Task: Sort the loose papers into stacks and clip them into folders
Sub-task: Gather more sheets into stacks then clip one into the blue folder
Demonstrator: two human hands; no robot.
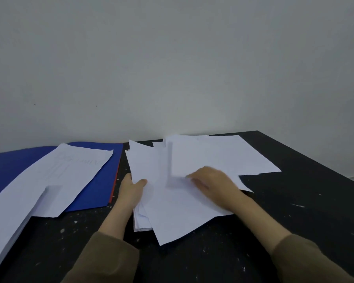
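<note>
My left hand [132, 187] pinches edge of fanned loose papers [178, 201] mid-table, steadying pile. Right hand [210, 183] blurred, seemingly flat on top, spreading sheets for sorting. Blue folder [94, 193] waits left under sorted sheet [69, 174].

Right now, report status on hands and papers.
Left hand pinching loose papers at their left edge. Right hand flat on top. Blue folder left, papers on it. Nothing blocking.

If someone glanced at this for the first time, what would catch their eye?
Probably the fanned pile of loose white papers in the middle of the black table, with the left hand gripping its edge and the right hand resting on top. Next, the blue folder at left under more sheets.
</note>
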